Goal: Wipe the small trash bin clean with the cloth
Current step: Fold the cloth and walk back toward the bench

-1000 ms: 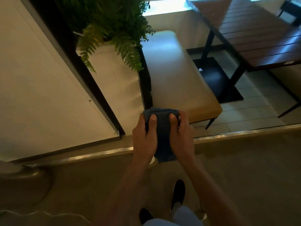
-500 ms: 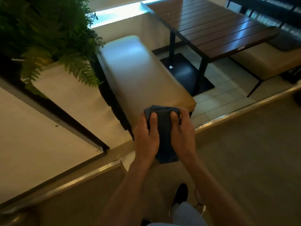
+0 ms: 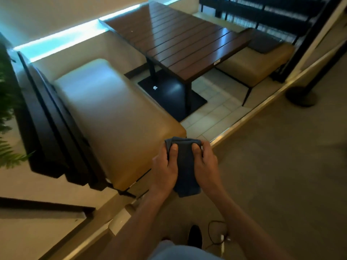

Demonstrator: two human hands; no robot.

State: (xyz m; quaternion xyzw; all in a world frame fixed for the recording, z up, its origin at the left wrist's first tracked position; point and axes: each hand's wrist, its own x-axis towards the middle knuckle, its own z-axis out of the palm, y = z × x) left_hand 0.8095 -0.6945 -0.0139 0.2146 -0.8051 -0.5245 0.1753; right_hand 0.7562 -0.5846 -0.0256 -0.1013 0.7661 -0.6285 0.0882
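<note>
A folded dark blue cloth (image 3: pixel 185 166) hangs in front of me, held between both hands at chest height. My left hand (image 3: pixel 165 168) grips its left side with the thumb on top. My right hand (image 3: pixel 206 164) grips the right side the same way. No trash bin shows in this view.
A tan padded bench (image 3: pixel 112 113) stands ahead on the left beside a dark slatted table (image 3: pixel 178 40) and a second bench (image 3: pixel 255 62). A metal floor strip (image 3: pixel 244 121) runs diagonally. A post base (image 3: pixel 300 94) stands right. Fern leaves (image 3: pixel 9 156) at left.
The view has swung to the right: the planter and white wall slid off left, the table and second bench came in. Both hands keep the same hold on the cloth.
</note>
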